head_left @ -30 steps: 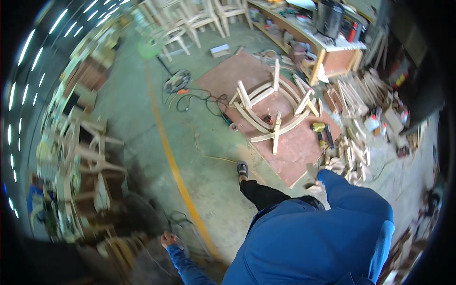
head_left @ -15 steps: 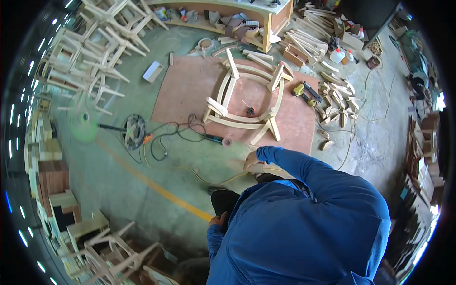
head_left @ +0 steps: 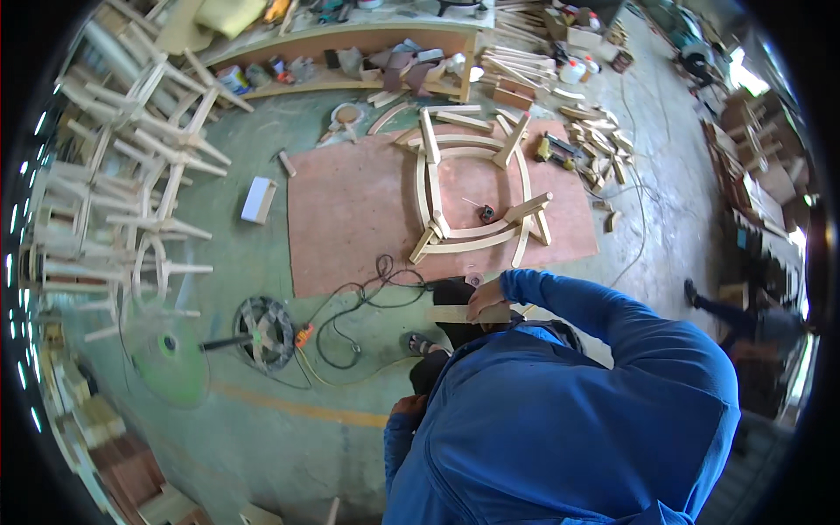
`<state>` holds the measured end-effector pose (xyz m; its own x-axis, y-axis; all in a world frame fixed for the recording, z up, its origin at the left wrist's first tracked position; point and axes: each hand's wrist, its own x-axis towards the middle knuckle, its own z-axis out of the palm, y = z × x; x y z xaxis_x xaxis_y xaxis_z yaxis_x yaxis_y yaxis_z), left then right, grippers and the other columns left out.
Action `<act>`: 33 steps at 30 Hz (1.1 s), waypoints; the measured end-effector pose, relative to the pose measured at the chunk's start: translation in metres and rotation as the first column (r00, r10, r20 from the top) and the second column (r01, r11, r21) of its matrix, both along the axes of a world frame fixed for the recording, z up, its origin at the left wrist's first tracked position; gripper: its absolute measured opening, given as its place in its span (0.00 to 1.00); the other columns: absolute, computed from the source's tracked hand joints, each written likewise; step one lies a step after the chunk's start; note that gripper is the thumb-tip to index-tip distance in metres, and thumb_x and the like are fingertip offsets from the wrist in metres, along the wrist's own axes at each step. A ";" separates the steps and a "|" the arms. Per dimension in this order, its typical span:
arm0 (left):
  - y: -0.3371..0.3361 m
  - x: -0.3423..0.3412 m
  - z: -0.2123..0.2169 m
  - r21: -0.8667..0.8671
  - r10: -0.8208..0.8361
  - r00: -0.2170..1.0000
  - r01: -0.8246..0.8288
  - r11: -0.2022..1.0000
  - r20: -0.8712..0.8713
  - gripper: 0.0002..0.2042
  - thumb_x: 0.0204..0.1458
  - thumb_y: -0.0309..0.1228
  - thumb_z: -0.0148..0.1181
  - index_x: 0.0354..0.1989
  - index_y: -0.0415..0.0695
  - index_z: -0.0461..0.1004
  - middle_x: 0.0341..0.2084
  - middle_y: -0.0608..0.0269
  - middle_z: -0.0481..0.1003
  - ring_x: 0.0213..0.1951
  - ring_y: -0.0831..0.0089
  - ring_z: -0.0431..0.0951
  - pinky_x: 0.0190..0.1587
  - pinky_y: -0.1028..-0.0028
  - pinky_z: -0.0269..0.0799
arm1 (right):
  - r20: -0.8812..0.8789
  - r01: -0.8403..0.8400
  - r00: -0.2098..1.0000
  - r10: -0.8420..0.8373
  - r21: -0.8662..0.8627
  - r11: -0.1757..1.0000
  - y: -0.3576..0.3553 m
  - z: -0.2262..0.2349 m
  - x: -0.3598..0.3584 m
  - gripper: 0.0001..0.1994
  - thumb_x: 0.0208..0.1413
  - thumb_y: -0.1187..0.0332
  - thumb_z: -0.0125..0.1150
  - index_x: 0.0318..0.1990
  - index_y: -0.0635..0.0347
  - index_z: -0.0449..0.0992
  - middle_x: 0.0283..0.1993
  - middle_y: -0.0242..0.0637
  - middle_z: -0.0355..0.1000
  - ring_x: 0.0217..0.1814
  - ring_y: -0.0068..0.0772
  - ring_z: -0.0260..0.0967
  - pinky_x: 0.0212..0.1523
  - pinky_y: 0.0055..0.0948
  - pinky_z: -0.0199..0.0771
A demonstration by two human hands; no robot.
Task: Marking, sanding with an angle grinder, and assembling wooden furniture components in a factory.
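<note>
Our right hand (head_left: pixel 486 302) grips a short wooden slat (head_left: pixel 455 313) just past our chest, fingers wrapped over its right end. The slat's long axis runs left to right, its free end pointing left. Our left hand (head_left: pixel 409 406) sits low and near, by our hip; we cannot tell whether it holds anything. The curved wooden frame (head_left: pixel 477 197) lies farther off on the brown board (head_left: pixel 350 219), straight beyond the slat, so the right hand is the nearer one.

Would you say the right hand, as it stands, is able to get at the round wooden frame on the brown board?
Probably not without letting go: the right hand is closed on a short wooden piece, and bare board lies between it and the round wooden frame.
</note>
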<state>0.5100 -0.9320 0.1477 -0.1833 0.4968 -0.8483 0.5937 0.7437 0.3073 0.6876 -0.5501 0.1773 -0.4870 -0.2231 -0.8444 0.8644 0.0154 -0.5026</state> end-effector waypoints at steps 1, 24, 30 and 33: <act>-0.001 -0.021 -0.009 0.032 -0.039 0.999 0.038 0.999 0.033 0.26 0.58 0.57 0.43 0.44 0.49 0.80 0.44 0.46 0.78 0.49 0.47 0.76 0.53 0.52 0.70 | -0.042 0.000 0.999 0.002 0.049 0.999 0.004 0.026 -0.018 0.28 0.52 0.51 0.63 0.54 0.63 0.73 0.39 0.39 0.79 0.34 0.31 0.78 0.33 0.32 0.79; 0.380 -0.564 -0.001 0.254 -0.666 0.735 0.625 0.738 0.127 0.20 0.58 0.47 0.53 0.27 0.41 0.76 0.25 0.40 0.73 0.31 0.40 0.74 0.31 0.51 0.68 | 0.189 0.710 0.685 -0.704 -0.390 0.586 0.209 0.011 -0.321 0.20 0.55 0.52 0.60 0.44 0.61 0.76 0.34 0.45 0.78 0.29 0.39 0.78 0.29 0.38 0.80; 0.572 -0.593 0.049 0.312 -0.870 0.354 0.831 0.461 0.343 0.20 0.57 0.45 0.57 0.25 0.38 0.75 0.22 0.42 0.72 0.22 0.50 0.73 0.27 0.59 0.67 | 0.134 0.947 0.135 -0.982 -0.309 0.088 0.143 0.053 -0.338 0.18 0.55 0.56 0.61 0.47 0.60 0.77 0.32 0.34 0.77 0.26 0.28 0.76 0.24 0.28 0.77; 0.620 -0.601 0.035 0.210 -0.879 0.135 0.944 0.254 0.457 0.20 0.57 0.46 0.56 0.25 0.38 0.76 0.20 0.45 0.74 0.22 0.52 0.73 0.28 0.60 0.69 | 0.200 0.934 -0.105 -0.974 -0.317 -0.166 0.082 0.073 -0.354 0.23 0.55 0.56 0.62 0.53 0.61 0.72 0.35 0.32 0.76 0.28 0.24 0.74 0.27 0.27 0.76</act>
